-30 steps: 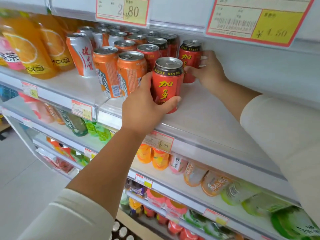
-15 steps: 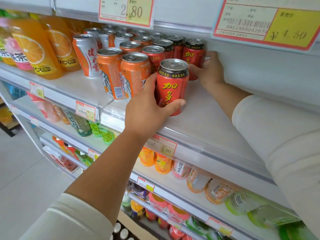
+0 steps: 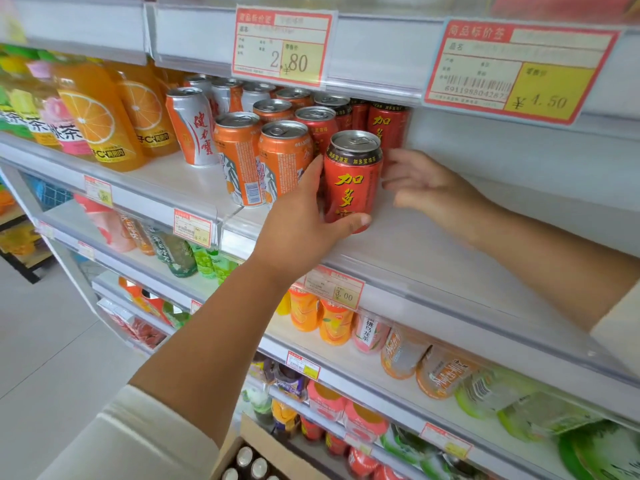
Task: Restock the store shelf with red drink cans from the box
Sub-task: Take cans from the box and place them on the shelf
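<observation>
Gripping a red can [image 3: 353,178] with the left hand [image 3: 304,216], thumb curling across its base, label facing out, likely for fronting the row. Holding it upright, on or just above the shelf [image 3: 433,244], bottom hidden by the thumb. Squeezing it in close beside the orange cans [image 3: 263,161] and ahead of the back red can [image 3: 388,126]. Hovering the right hand [image 3: 426,181] open, fingers relaxed, just right of the gripped can, probably steadying the line; touching or not, impossible telling. Leaving bare shelf stretching right of both hands, ample room for more. Minding the front lip [image 3: 450,289] just under the left wrist. Keeping the box [image 3: 256,441] waiting below the left forearm.
</observation>
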A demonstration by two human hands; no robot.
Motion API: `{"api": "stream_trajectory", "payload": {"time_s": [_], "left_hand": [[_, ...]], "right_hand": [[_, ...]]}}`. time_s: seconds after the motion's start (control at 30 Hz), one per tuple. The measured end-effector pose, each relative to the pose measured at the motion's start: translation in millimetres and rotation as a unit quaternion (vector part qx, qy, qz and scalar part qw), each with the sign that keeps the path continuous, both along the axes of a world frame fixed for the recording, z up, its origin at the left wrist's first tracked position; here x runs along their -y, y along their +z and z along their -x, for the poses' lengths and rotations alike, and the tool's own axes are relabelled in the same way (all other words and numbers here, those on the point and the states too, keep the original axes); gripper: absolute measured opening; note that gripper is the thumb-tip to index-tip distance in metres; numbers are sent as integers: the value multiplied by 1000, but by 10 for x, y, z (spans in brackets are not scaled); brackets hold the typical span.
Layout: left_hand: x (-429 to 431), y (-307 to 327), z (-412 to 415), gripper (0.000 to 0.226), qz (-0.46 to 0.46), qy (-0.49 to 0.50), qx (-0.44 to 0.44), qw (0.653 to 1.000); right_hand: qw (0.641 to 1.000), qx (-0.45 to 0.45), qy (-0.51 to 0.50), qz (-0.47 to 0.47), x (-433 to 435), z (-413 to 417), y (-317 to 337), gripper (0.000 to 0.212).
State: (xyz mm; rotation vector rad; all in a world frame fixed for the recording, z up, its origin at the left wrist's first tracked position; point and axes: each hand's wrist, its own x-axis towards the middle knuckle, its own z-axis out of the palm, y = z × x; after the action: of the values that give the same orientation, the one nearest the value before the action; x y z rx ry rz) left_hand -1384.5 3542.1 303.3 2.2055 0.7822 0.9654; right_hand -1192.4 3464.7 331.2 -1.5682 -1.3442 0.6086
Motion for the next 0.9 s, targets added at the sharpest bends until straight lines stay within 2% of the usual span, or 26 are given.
{"api": "stream_trajectory", "payload": {"time_s": [0.07, 0.13, 0.33, 0.57, 0.9], "left_hand": [[64, 6, 147, 78, -20, 8, 3, 1000], [99, -41, 317, 73, -60, 33, -3, 998], [-113, -368, 657, 77, -210, 81, -65, 972], [-173, -591, 627, 72, -204, 69, -23, 976], [-183, -628, 621, 72, -206, 49, -4, 977]], "right_hand": [[999, 6, 37, 3, 47, 106, -4, 81], [999, 30, 27, -6, -7, 191, -39, 88], [995, 48, -57, -67, -177, 310, -133, 72], [982, 63, -165, -68, -432, 91, -75, 69], [961, 65, -256, -81, -792, 5, -121, 69]]}}
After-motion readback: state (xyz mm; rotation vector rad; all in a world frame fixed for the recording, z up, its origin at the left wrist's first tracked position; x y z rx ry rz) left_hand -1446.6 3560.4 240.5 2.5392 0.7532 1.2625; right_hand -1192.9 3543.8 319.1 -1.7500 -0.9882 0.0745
